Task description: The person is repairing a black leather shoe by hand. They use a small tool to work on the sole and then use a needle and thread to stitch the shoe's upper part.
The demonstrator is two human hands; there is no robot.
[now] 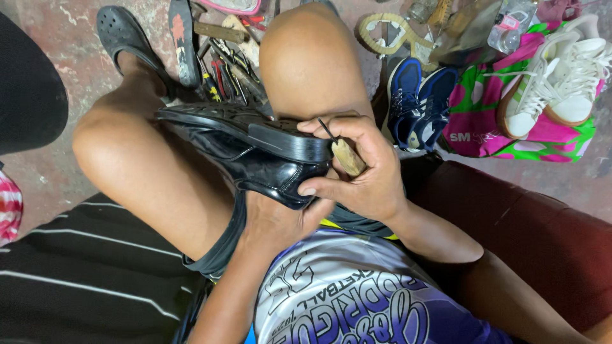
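A black leather dress shoe (245, 143) lies sole-up across my lap, between my bare knees. My left hand (277, 220) cups it from underneath at the heel end. My right hand (360, 169) grips a wooden-handled awl (347, 156), its thin metal point resting at the edge of the shoe's heel (290, 140). The thumb of that hand presses against the shoe's upper.
Hand tools (223, 64) lie scattered on the floor ahead, beside a black clog (127, 35) on my foot. A pair of blue sneakers (417, 99) and white sneakers (561, 76) on a pink-green bag (484, 127) sit at the right. A dark red seat (542, 236) is under me.
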